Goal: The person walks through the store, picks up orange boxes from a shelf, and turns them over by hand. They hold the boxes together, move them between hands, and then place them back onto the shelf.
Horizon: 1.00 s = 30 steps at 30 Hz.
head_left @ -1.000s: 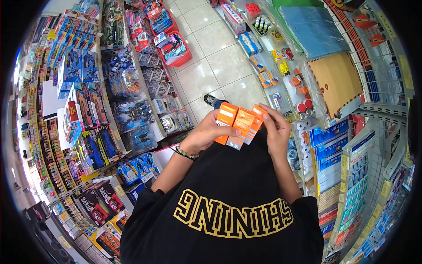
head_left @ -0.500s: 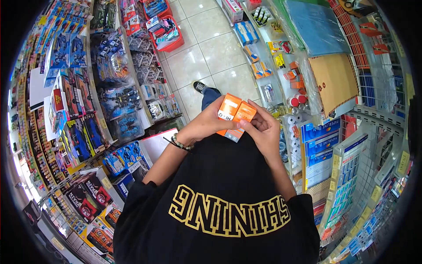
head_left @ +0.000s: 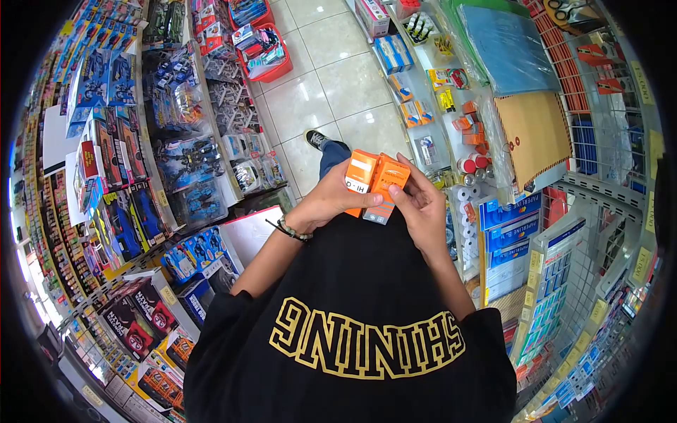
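Note:
Two small orange boxes are side by side in front of my black shirt, their long sides close together. My left hand point(head_left: 330, 200), with a beaded bracelet at the wrist, is closed around the left orange box point(head_left: 362, 168), which has a white band marked "HI-Q". Its thumb lies across the front of that box. My right hand point(head_left: 424, 211) grips the right orange box point(head_left: 392, 173), thumb on its front face and fingers behind. A grey end shows at the bottom of this one. Most of the left fingers are hidden behind the boxes.
Shelves of packaged toys point(head_left: 187, 151) line the left side. A red basket point(head_left: 285, 69) of goods stands on the tiled floor point(head_left: 338, 77) ahead. Along the right run stationery goods, small orange boxes point(head_left: 474, 134), brown envelopes point(head_left: 536, 134) and blue Paperline packs point(head_left: 511, 211).
The right box has turned so that more of its front and its grey end show. My right thumb has shifted up on it. The left hand stays nearly in place.

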{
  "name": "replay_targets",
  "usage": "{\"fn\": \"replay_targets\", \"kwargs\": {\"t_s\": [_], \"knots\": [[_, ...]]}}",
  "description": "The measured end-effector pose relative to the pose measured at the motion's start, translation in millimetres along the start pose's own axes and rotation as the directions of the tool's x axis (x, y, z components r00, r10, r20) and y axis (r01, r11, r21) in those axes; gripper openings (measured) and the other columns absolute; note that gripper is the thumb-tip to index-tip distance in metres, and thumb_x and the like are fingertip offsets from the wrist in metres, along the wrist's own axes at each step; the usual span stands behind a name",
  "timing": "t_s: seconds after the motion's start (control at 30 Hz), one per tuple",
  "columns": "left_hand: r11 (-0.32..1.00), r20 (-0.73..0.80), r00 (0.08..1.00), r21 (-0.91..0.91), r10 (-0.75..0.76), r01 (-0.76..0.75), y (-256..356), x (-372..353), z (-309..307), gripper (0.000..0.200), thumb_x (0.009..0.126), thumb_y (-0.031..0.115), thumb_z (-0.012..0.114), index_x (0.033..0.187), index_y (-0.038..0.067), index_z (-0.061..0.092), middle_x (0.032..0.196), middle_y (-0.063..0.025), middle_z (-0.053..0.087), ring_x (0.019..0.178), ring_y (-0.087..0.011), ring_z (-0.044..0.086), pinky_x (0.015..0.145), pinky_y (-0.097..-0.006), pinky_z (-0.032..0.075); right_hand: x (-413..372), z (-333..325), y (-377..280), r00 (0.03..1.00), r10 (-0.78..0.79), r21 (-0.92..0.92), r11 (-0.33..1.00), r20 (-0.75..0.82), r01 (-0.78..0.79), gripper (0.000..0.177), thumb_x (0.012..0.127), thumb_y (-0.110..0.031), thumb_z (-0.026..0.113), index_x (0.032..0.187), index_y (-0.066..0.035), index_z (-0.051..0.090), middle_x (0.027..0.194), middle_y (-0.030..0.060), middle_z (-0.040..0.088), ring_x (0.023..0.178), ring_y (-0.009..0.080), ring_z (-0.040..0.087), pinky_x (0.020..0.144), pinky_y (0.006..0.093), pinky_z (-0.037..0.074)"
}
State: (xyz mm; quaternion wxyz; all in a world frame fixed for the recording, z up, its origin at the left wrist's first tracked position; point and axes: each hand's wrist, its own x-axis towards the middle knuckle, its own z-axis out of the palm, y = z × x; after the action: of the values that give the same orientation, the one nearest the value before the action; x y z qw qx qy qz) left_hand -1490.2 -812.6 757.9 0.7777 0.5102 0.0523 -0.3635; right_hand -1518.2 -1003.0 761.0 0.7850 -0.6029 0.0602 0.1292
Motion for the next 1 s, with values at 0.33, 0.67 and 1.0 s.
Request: {"fn": "replay_targets", "kwargs": {"t_s": [0.33,0.67,1.0], "knots": [[0.947,-0.031,0.999,-0.321,-0.018,0.007,-3,-5,-4,0.053,0.088,0.015,0.074,0.133,0.005,0.048,0.123,-0.0075,0.061,0.113,-0.0184,0.061,0.097,-0.0355,0.050,8,-16,8,0.964,0.242,0.580,0.772,0.111,-0.261,0.054,0.102,-0.025,0.048,0.148,0.001,0.035,0.116,0.0114,0.059,0.106,0.0210,0.060,0.092,0.0356,0.048],[0.808,0.276,0.954,-0.585,0.112,0.074,-8,-4,-7,0.059,0.080,0.018,0.075,0.130,0.006,0.046,0.098,-0.0100,0.057,0.089,-0.0237,0.062,0.081,-0.0404,0.050,3,-17,1,0.889,-0.066,0.809,0.449,0.454,-0.380,0.064,0.098,-0.044,0.049,0.142,0.001,0.038,0.097,0.0119,0.053,0.078,0.0205,0.056,0.060,0.0289,0.044],[0.995,0.042,0.994,0.004,-0.099,0.098,19,-22,23,0.039,0.078,0.004,0.079,0.111,0.002,0.059,0.094,-0.0056,0.068,0.080,-0.0149,0.070,0.073,-0.0292,0.058,-13,-34,-11,0.895,-0.386,0.060,0.922,0.224,0.382,0.049,0.088,-0.035,0.060,0.119,0.000,0.046,0.131,0.0286,0.056,0.117,0.0307,0.057,0.087,0.0322,0.049]]}}
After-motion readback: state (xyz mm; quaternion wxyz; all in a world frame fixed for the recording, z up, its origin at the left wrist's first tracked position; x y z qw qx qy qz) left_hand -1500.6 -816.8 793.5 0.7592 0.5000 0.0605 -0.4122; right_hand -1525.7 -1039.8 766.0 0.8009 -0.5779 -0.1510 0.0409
